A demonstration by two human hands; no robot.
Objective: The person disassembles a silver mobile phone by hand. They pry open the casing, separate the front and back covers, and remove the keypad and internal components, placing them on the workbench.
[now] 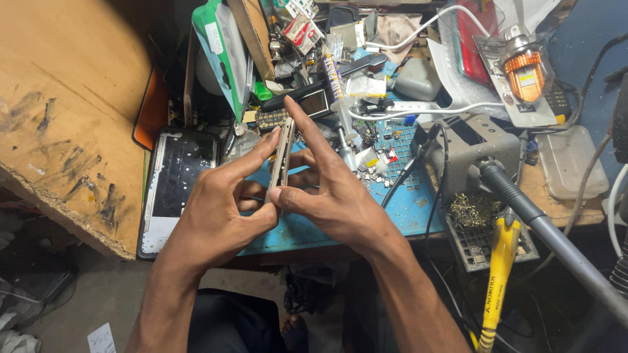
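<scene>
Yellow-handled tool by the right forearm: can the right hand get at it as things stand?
Probably not yet: the right hand and left hand both pinch the thin phone part. The path to the yellow-handled tool looks open.

There is one view, from a camera worn on the person's head. It looks steeply down and a little forward, close over the worktop (405, 212), whose near edge crosses the middle of the frame. Both forearms enter from the bottom edge and meet near the centre, so the left hand (219, 209) and right hand (333, 189) sit large in the picture. The floor shows along the lower left, and the far clutter of the worktop fills the top of the frame.
</scene>
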